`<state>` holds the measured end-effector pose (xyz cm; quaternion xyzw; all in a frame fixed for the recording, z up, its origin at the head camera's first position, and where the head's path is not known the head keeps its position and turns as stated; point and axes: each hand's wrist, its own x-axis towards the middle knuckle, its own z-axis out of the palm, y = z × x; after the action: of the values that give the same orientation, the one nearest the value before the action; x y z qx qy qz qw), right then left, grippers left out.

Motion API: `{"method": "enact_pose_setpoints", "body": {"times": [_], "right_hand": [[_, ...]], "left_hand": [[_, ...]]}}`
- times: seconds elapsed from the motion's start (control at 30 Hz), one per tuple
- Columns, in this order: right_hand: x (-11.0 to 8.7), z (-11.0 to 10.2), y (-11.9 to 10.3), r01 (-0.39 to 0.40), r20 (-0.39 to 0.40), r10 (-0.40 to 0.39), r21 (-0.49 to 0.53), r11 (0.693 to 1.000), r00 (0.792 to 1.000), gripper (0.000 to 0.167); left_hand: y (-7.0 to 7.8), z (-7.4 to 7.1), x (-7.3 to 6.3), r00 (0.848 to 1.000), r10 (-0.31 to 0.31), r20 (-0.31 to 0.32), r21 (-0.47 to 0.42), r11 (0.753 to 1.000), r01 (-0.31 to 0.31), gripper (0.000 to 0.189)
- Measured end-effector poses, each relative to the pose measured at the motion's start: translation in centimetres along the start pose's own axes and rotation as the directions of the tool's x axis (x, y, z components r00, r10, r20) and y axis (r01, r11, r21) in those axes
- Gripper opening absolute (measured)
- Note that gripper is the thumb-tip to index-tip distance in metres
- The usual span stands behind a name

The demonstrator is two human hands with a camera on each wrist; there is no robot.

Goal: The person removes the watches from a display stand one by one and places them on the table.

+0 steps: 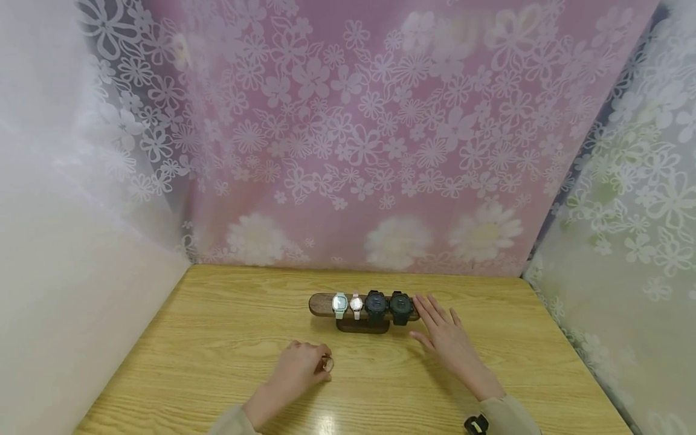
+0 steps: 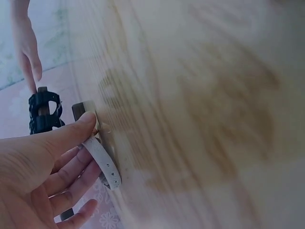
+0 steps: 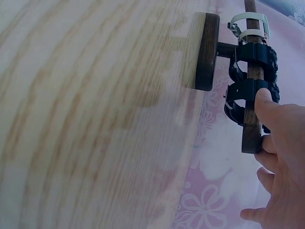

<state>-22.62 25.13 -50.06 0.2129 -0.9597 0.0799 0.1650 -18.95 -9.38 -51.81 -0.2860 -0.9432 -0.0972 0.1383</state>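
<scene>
Between the thumb and fingers of my left hand [image 1: 296,370] is a small wristwatch [image 1: 328,364] with a gold-toned case; its pale strap [image 2: 104,163] hangs down in the left wrist view. The left hand is in front of a dark wooden watch stand [image 1: 321,304]. On the stand's bar sit a mint-green watch [image 1: 339,303], a pink watch [image 1: 356,304] and two chunky black watches [image 1: 376,306]. My right hand [image 1: 449,343] reaches the bar's right end with fairly straight fingers. Its thumb [image 3: 265,101] overlaps the bar in the right wrist view; contact there is unclear.
The stand's base [image 1: 363,327] rests on a wood-grain table [image 1: 239,326]. Floral pink sheeting [image 1: 337,151] hangs behind the table, with pale sheeting [image 1: 641,272] along the right side. A black band [image 1: 476,424] is around the right wrist.
</scene>
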Motion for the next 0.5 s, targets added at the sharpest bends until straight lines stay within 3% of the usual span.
{"method": "enact_pose_setpoints", "body": {"times": [0.37,0.5], "right_hand": [[0.05,-0.14,-0.06,-0.006,0.018,0.006,0.010,1.000,1.000,0.080],[0.03,-0.16,-0.08,-0.010,0.024,0.010,0.014,1.000,1.000,0.080]], "left_hand": [[0.34,0.02,-0.06,1.000,0.001,0.006,-0.038,0.999,-0.001,0.038],[0.09,-0.41,0.05,1.000,-0.003,-0.025,-0.070,0.998,0.001,0.031]]}}
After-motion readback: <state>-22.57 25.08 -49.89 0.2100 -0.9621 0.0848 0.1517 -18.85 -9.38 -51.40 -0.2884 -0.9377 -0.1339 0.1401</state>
